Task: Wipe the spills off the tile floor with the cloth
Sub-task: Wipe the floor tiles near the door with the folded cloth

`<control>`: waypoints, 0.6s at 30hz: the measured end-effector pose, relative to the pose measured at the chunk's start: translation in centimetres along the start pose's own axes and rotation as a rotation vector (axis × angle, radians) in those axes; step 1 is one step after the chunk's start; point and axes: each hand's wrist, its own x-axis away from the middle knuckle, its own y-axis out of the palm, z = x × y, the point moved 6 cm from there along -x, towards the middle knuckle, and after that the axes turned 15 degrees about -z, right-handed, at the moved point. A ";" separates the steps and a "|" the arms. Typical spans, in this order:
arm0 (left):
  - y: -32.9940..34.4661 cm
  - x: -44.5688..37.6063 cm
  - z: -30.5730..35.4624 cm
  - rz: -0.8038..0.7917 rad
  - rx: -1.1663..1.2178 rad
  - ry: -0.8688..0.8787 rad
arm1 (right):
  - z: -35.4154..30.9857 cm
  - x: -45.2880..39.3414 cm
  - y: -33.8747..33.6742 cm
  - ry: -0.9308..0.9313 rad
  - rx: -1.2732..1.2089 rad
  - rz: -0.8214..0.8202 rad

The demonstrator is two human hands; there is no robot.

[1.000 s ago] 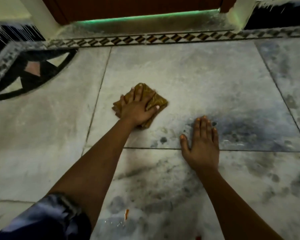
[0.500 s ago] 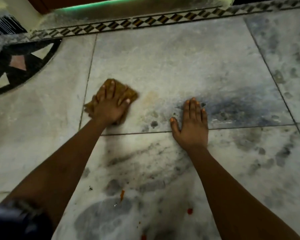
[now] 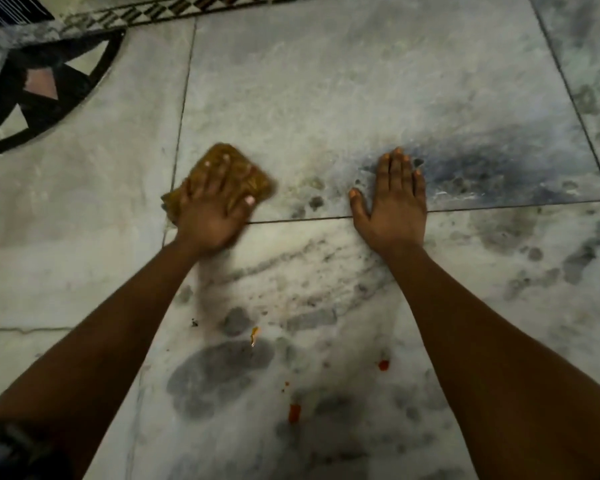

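Left hand (image 3: 212,216) flat on cloth (image 3: 253,180), fingers spread, pressing it to floor (image 3: 326,81) by a tile joint. Right hand (image 3: 394,202) flat on bare tile, fingers straight, holding nothing. Red spills (image 3: 294,412) nearer the body, between forearms, well apart from cloth.

Bare tile floor (image 3: 343,81) far of both hands, open strip between cloth (image 3: 253,183) and right hand (image 3: 392,202), red spills (image 3: 293,412) near, between the forearms, patterned border (image 3: 174,10) far left
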 end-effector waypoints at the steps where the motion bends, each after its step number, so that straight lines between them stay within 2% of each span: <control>1: -0.6 -1.5 -0.8 0.002 0.034 -0.074 | -0.1 -0.1 0.0 0.003 -0.002 -0.001; 3: -1.5 -5.0 -0.4 -0.031 0.110 -0.160 | 0.0 -0.2 0.1 0.013 0.004 -0.013; 7: -1.3 -6.8 4.8 -0.073 0.068 -0.091 | -0.1 -0.2 -0.1 0.007 0.017 -0.021; 10: 1.4 -1.1 8.8 -0.037 -0.060 0.093 | -0.2 -0.2 -0.2 0.000 0.001 -0.005; 13: 2.7 4.1 7.4 -0.051 -0.071 0.251 | 0.1 -0.1 -0.1 0.013 0.005 -0.022; 15: 2.0 3.7 3.6 -0.039 -0.015 0.177 | 0.0 -0.1 0.1 0.004 -0.001 -0.018; 18: -0.1 -0.8 -0.3 -0.014 0.093 -0.062 | 0.0 -0.2 0.0 0.001 -0.018 -0.011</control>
